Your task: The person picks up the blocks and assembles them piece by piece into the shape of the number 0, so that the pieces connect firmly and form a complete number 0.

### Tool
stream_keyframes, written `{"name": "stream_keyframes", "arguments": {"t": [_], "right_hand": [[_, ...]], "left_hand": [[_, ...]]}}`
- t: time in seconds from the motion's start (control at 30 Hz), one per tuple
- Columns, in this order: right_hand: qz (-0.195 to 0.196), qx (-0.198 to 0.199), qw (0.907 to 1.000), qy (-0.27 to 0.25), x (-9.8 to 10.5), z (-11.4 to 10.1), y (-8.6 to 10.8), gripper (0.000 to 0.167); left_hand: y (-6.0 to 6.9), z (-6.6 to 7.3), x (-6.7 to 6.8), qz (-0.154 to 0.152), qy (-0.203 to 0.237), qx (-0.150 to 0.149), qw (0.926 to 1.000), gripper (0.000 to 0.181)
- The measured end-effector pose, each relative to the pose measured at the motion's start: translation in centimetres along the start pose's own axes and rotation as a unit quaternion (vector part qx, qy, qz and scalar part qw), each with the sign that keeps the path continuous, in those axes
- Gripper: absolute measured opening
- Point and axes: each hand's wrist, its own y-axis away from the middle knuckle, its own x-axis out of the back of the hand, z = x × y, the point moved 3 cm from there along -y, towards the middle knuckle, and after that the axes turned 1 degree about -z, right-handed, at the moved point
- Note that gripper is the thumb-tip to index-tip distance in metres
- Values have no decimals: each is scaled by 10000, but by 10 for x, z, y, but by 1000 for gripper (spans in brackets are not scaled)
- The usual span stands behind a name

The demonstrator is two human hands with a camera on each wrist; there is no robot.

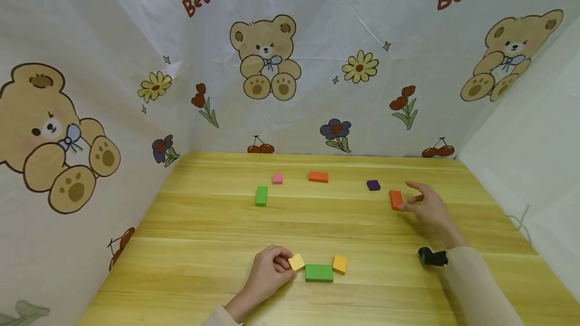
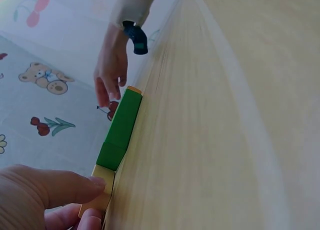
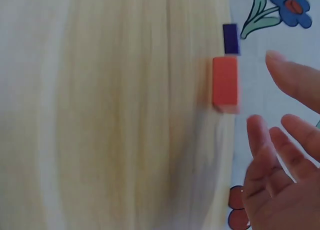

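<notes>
In the head view my left hand (image 1: 270, 271) pinches a pale yellow block (image 1: 296, 262) at the left end of a green block (image 1: 319, 273); the left wrist view shows thumb and fingers on the yellow block (image 2: 103, 185) beside the green one (image 2: 122, 125). An orange-yellow block (image 1: 340, 264) stands at the green block's right end. My right hand (image 1: 428, 206), its fingers spread, is at the right side of a red block (image 1: 396, 200). In the right wrist view a gap shows between the hand (image 3: 287, 160) and the red block (image 3: 225, 82).
A dark purple block (image 1: 373, 185) lies behind and left of the red one. Farther left on the wooden table (image 1: 217, 225) are an orange block (image 1: 318, 177), a pink block (image 1: 277, 179) and another green block (image 1: 261, 196). A bear-printed cloth (image 1: 317, 9) hangs behind.
</notes>
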Motion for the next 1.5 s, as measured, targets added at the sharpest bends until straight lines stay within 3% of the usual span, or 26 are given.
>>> {"name": "stream_keyframes", "arguments": {"t": [0.17,0.37,0.73,1.1,1.33,1.5], "right_hand": [[-631,-99,9976,-257,-3,9,-10,94],[-832,-142,9962,-220,-5,14,-12,89],[-738,-64,9972,-120,-9,14,-14,74],[-491,-154,9986,154,-10,15,-13,71],[-439,-251,9987,42,-13,11,-10,71],[-157,-359,9991,-140,-14,16,-8,71]], "left_hand": [[-1,0,-2,15,38,-24,10000,29],[0,0,-2,-17,64,-19,10000,29],[-1,2,1,9,-15,-48,10000,29],[0,2,1,6,51,-41,10000,30],[1,3,1,22,128,-50,9999,30],[0,3,1,-5,187,-32,9998,29]]}}
